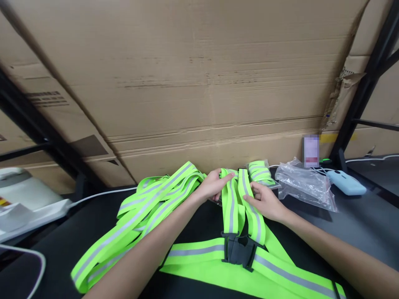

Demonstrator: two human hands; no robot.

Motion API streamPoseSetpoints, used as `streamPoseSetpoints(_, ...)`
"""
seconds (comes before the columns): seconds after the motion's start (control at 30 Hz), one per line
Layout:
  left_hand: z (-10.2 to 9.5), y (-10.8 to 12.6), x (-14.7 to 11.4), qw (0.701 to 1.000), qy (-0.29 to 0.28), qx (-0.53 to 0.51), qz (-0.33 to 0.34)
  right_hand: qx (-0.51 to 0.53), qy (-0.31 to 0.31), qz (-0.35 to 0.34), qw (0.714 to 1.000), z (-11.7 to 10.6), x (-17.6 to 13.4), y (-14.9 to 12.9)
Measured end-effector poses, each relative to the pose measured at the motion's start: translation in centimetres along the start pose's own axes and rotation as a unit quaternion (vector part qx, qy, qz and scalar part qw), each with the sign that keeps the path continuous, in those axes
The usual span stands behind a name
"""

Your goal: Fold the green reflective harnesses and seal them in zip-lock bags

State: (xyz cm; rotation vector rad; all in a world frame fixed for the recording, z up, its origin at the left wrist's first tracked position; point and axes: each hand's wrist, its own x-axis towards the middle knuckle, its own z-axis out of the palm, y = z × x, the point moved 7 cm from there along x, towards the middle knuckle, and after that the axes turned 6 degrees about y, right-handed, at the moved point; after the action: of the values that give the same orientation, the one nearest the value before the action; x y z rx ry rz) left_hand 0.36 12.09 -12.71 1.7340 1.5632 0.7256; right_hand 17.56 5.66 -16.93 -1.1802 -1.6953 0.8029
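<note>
A bright green reflective harness (pixel 199 259) with grey stripes lies on the black table, its black buckle (pixel 240 250) fastened at the front. Two of its straps rise from the buckle. My left hand (pixel 215 185) pinches the left strap (pixel 232 207) near its upper end. On the right strap (pixel 247 187), my right hand (pixel 264 201) has thumb and fingers closed along the outer edge. Left of my hands lies a heap of similar green straps (pixel 156 207), partly behind my left forearm. A rolled green strap in clear plastic (pixel 260 172) sits just beyond my right hand.
Crumpled clear plastic bags (pixel 305 185) and a light blue power bank (pixel 346 182) lie to the right, with a phone (pixel 311 151) upright behind. A cardboard wall (pixel 199 83) closes the back. At left are a white power strip (pixel 34 218), cables and a black metal frame post (pixel 46 128).
</note>
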Motion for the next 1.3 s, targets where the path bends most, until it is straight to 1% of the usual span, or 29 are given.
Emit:
streamPoseSetpoints(0.1, -1.2, 0.7, 2.2, 0.996, 0.075, 0.021, 0.050, -0.039, 0.014, -0.031, 0.999, -0.4, -0.1, -0.5)
streamPoseSetpoints(0.2, -1.9, 1.8, 3.0, 0.983, 0.132, 0.011, 0.129, -0.072, 0.035, -0.075, 0.994, -1.1, 0.0, -1.5)
streamPoseSetpoints(0.27, -2.0, 2.8, 2.8, 0.973, 0.143, -0.010, 0.180, -0.082, 0.054, -0.103, 0.990, -1.8, 0.1, -2.2)
streamPoseSetpoints(0.37, -1.5, 3.9, 2.7, 0.964, 0.127, -0.032, 0.233, -0.087, 0.074, -0.128, 0.985, -2.5, 0.1, -2.8)
streamPoseSetpoints(0.43, -1.0, 4.1, 3.0, 0.962, 0.114, -0.028, 0.247, -0.094, 0.079, -0.144, 0.982, -2.7, 0.1, -3.0)
streamPoseSetpoints(0.5, -0.8, 3.8, 3.3, 0.963, 0.109, -0.007, 0.246, -0.114, 0.096, -0.144, 0.978, -3.1, 0.1, -3.0)
streamPoseSetpoints(0.6, -1.5, 2.8, 3.1, 0.963, 0.136, 0.043, 0.227, -0.152, 0.135, -0.106, 0.973, -3.8, 0.3, -2.5)
streamPoseSetpoints(0.67, -2.6, 2.3, 1.9, 0.958, 0.166, 0.075, 0.221, -0.173, 0.142, -0.078, 0.971, -4.2, 0.3, -2.2)
streamPoseSetpoints(0.73, -3.5, 2.0, -0.2, 0.952, 0.182, 0.099, 0.227, -0.193, 0.137, -0.051, 0.970, -4.5, 0.4, -1.9)
streamPoseSetpoints(0.8, -3.7, 1.8, -2.8, 0.949, 0.163, 0.112, 0.245, -0.207, 0.128, -0.028, 0.969, -4.6, 0.4, -1.7)
streamPoseSetpoints(0.83, -3.4, 1.6, -4.2, 0.949, 0.134, 0.116, 0.261, -0.213, 0.126, -0.018, 0.969, -4.7, 0.4, -1.6)
streamPoseSetpoints(0.93, -1.2, 1.0, -8.1, 0.940, -0.030, 0.127, 0.315, -0.228, 0.113, 0.000, 0.967, -4.6, 0.3, -1.3)
streamPoseSetpoints(0.97, -0.7, 0.7, -9.1, 0.935, -0.067, 0.137, 0.321, -0.234, 0.104, 0.002, 0.967, -4.5, 0.3, -1.2)
streamPoseSetpoints(1.0, -0.3, 0.5, -9.8, 0.930, -0.091, 0.149, 0.323, -0.239, 0.094, 0.003, 0.967, -4.3, 0.3, -1.1)
streamPoseSetpoints(1.07, 0.2, 0.4, -10.7, 0.921, -0.108, 0.172, 0.331, -0.251, 0.074, 0.002, 0.965, -4.0, 0.2, -0.9)
streamPoseSetpoints(1.2, 1.4, 1.5, -12.3, 0.896, -0.103, 0.192, 0.388, -0.281, 0.047, -0.012, 0.958, -3.6, 0.2, -1.0)
streamPoseSetpoints(1.3, 3.0, 2.1, -13.6, 0.878, -0.133, 0.189, 0.419, -0.299, 0.030, -0.026, 0.953, -3.2, 0.2, -1.2)
